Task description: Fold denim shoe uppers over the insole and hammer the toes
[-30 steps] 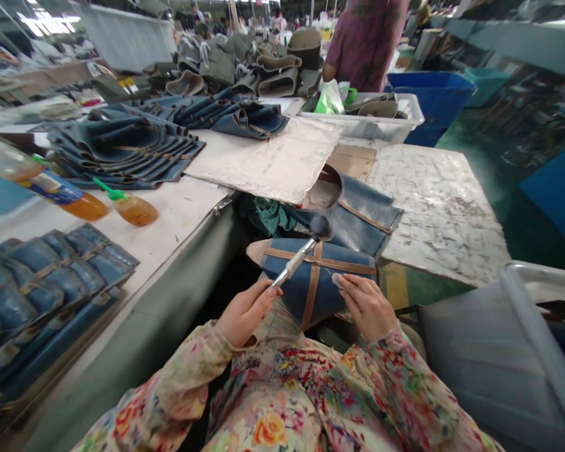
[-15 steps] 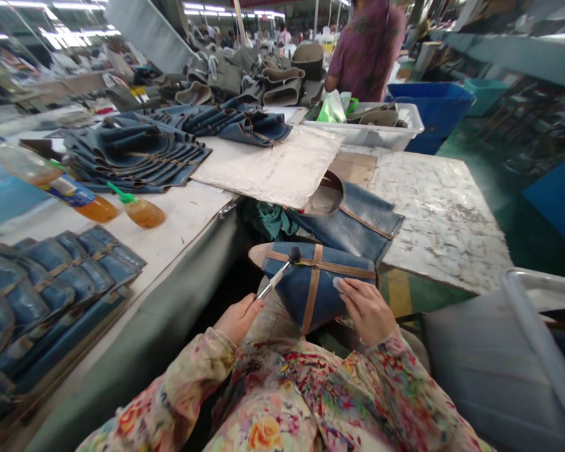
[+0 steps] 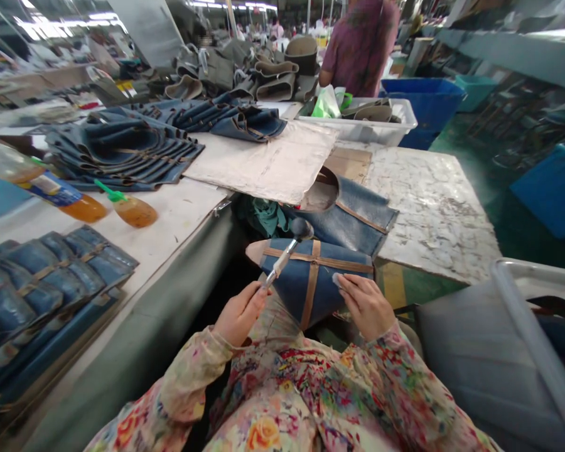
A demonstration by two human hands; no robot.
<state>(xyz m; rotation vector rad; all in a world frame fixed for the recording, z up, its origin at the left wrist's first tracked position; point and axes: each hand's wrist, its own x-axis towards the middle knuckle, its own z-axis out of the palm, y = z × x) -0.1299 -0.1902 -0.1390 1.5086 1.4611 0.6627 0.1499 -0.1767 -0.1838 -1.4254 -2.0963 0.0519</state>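
Observation:
A blue denim shoe upper (image 3: pixel 306 279) with tan cross straps rests on my lap, its pale toe pointing left. My left hand (image 3: pixel 239 312) is closed round the metal handle of a small hammer (image 3: pixel 286 252); the dark head is raised a little above the upper's top strap. My right hand (image 3: pixel 366 304) lies on the upper's right side, fingers curled and pressing it down. Another denim piece (image 3: pixel 358 216) lies just behind, half under a grey board (image 3: pixel 268 163).
Rows of finished denim uppers (image 3: pixel 42 282) line the bench at left, with two orange glue bottles (image 3: pixel 132 210) and fanned denim pieces (image 3: pixel 122 150) behind. A white bin (image 3: pixel 371 125), a person in purple (image 3: pixel 362 44), blue crates and a grey tray (image 3: pixel 489 351) are at right.
The hammer head dropped onto the upper's strap half a second ago and has risen again. My right hand has stayed in place on the upper.

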